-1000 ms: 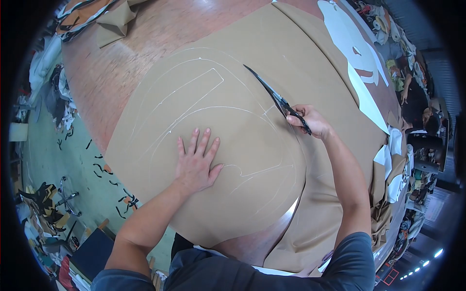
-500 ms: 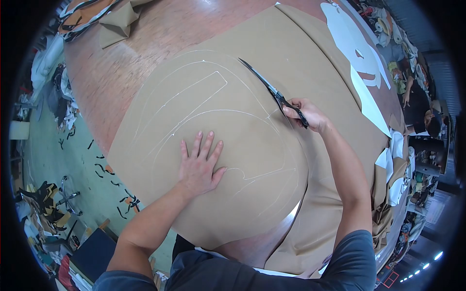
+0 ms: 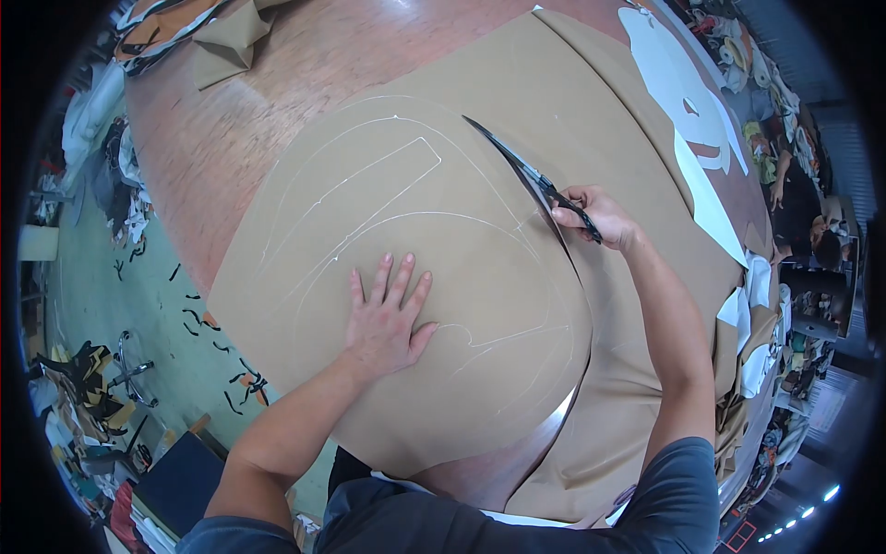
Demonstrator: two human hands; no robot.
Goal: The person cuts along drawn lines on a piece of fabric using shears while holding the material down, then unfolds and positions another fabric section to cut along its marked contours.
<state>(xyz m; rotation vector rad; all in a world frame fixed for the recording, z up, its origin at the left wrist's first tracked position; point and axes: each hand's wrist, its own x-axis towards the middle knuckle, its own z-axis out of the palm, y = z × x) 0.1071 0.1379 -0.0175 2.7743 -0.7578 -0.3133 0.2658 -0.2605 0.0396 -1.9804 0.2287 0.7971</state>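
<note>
Two bare hands are at work on my feed, both on or over a tan cloth spread across the table. From what I see, the cutting looks partly done: a parted edge curves up the cloth's lower right side to the scissors, and bare tabletop shows in the gap lower down. Beyond the blade tips, I see the upper part joined to the wider sheet, so that stretch looks uncut. The pale lines drawn inside the curve appear uncut as well.

The right hand is curled around the scissor handles; I cannot tell how far apart the blades stand. The left hand lies flat, fingers spread, gripping nothing.

At the table's far right lies a white sheet with cutouts. Around it, I see a green floor strewn with dark scraps, a wheeled chair base, and another person off to the right.
</note>
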